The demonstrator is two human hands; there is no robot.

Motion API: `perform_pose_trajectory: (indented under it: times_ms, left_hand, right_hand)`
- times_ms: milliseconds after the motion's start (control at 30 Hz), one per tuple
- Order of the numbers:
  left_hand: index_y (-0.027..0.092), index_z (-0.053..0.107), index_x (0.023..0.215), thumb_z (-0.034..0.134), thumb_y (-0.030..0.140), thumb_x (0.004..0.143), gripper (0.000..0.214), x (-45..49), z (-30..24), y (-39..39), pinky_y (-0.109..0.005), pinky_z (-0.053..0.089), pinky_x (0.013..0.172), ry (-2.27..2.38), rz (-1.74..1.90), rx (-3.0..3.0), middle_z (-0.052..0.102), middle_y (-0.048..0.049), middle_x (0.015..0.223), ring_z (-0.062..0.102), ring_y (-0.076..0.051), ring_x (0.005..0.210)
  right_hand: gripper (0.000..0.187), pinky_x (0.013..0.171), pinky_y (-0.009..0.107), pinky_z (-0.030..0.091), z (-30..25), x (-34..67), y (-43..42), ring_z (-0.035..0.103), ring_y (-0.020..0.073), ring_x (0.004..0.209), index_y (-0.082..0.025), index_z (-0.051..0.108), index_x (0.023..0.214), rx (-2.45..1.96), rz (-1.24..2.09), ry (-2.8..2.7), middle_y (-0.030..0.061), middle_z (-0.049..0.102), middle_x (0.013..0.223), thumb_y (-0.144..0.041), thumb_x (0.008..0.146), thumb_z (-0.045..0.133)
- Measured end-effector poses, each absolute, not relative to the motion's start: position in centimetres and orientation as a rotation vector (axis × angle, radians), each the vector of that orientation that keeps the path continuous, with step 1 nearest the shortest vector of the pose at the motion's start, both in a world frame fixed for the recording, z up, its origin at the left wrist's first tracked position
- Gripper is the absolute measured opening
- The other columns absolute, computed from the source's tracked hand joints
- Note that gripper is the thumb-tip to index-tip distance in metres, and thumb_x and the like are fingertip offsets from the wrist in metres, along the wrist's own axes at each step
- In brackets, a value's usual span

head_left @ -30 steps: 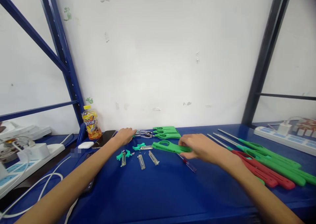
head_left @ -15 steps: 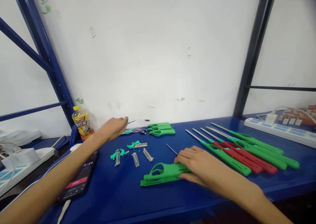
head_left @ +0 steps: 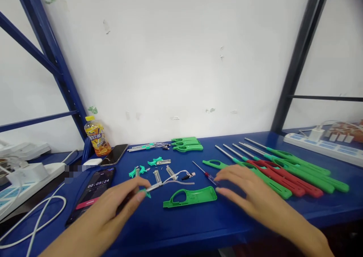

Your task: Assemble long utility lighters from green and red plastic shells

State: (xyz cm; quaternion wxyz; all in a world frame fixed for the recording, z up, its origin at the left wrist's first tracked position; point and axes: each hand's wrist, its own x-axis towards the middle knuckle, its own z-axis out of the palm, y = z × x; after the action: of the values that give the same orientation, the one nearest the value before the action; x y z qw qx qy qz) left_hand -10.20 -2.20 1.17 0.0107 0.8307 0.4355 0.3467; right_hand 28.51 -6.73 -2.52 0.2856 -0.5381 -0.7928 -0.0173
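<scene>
**Head view: metal tube in the left hand, right hand free**

We note the left hand (head_left: 119, 200) at lower left of center, its grip pinching a slim metal tube (head_left: 155, 186) by the turquoise piece (head_left: 148, 193) at the near end. From the far end a white wire (head_left: 174, 175) loops right, toward a small black connector (head_left: 186, 177).

Lower center, a green shell half (head_left: 198, 196) lies on the blue counter (head_left: 159, 226), hollow side up, well apart from the tube's turquoise end.

Right of center, the right hand (head_left: 249, 189) has a released grip, thumb and fingers parted, just beside that shell's right end. We cannot tell whether the fingers touch the screwdriver (head_left: 211, 178) there. Another green piece (head_left: 224, 165) runs partly behind the hand.

Also logged: clear cylinders (head_left: 157, 176) near center; stacked green shells (head_left: 188, 148) farther back; red and green long-nosed lighters (head_left: 283, 177) fanned at right; a lit phone (head_left: 95, 189) at lower left, timer showing 00:09:24.
</scene>
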Motion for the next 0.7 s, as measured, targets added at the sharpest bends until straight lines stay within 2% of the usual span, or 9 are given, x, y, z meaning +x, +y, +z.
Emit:
perform_pose_trajectory:
  times_ms: [133, 200, 300, 400, 533, 600, 700]
  left_hand:
    - [0.033, 0.073, 0.120, 0.057, 0.052, 0.102, 0.031, -8.2, -0.9, -2.7, -0.022, 0.063, 0.069, 1.282, 0.836, 2.510, 0.081, 0.0030, 0.098, 0.077, -0.019, 0.081]
    - [0.033, 0.073, 0.120, 0.056, 0.050, 0.103, 0.029, -7.7, -1.9, -2.4, -0.025, 0.063, 0.079, 1.251, 0.808, 2.500, 0.079, 0.0009, 0.104, 0.077, -0.020, 0.091]
    - [0.034, 0.073, 0.122, 0.056, 0.050, 0.104, 0.029, -7.8, -3.5, -2.1, -0.034, 0.058, 0.101, 1.271, 0.842, 2.510, 0.076, -0.0026, 0.122, 0.071, -0.026, 0.118]
    - [0.036, 0.069, 0.131, 0.052, 0.048, 0.107, 0.032, -7.9, -4.3, -2.1, -0.036, 0.056, 0.104, 1.293, 0.848, 2.499, 0.073, -0.0030, 0.127, 0.068, -0.026, 0.123]
    - [0.035, 0.065, 0.136, 0.046, 0.042, 0.110, 0.032, -7.5, -4.4, -2.0, -0.025, 0.059, 0.088, 1.194, 0.942, 2.516, 0.073, -0.0013, 0.114, 0.073, -0.019, 0.104]
    - [0.033, 0.066, 0.134, 0.047, 0.040, 0.110, 0.031, -7.3, -4.4, -1.7, -0.023, 0.059, 0.087, 1.181, 1.049, 2.533, 0.073, -0.0015, 0.114, 0.073, -0.019, 0.105]
    - [0.030, 0.068, 0.129, 0.051, 0.041, 0.109, 0.029, -7.2, -4.7, -1.3, -0.023, 0.059, 0.090, 1.195, 1.163, 2.549, 0.074, -0.0030, 0.118, 0.073, -0.021, 0.112]
  right_hand:
    - [0.020, 0.112, 0.046, 0.046, -2.6, 24.6, -7.2, 0.062, 0.0270, 0.126, -0.028, 0.071, 0.117, -1.270, 0.157, -2.278, 0.0054, 0.072, 0.122, -0.042, 0.106, 0.060]
    - [0.013, 0.110, 0.044, 0.047, -3.2, 23.8, -7.0, 0.064, 0.0253, 0.120, -0.026, 0.069, 0.111, -1.280, 0.235, -2.274, 0.0046, 0.071, 0.119, -0.035, 0.107, 0.061]
    - [0.007, 0.104, 0.040, 0.050, -4.0, 23.7, -7.2, 0.066, 0.0220, 0.112, -0.026, 0.066, 0.104, -1.328, 0.320, -2.221, 0.0026, 0.069, 0.118, -0.031, 0.106, 0.062]
    - [0.009, 0.101, 0.037, 0.050, -4.3, 23.9, -7.7, 0.066, 0.0209, 0.110, -0.027, 0.066, 0.100, -1.321, 0.336, -2.205, 0.0003, 0.071, 0.116, -0.035, 0.104, 0.065]
    - [0.015, 0.102, 0.040, 0.049, -3.8, 25.7, -6.9, 0.067, 0.0240, 0.114, -0.029, 0.069, 0.101, -1.318, 0.128, -2.094, 0.0016, 0.074, 0.116, -0.041, 0.105, 0.062]
    - [0.021, 0.100, 0.041, 0.051, -3.8, 27.8, -5.6, 0.069, 0.0255, 0.111, -0.027, 0.070, 0.103, -1.392, -0.049, -1.987, 0.0040, 0.076, 0.113, -0.040, 0.108, 0.055]
    - [0.030, 0.097, 0.046, 0.054, -4.7, 31.3, -3.7, 0.071, 0.0310, 0.113, -0.025, 0.070, 0.125, -1.609, -0.330, -1.998, 0.0089, 0.076, 0.123, -0.044, 0.105, 0.058]
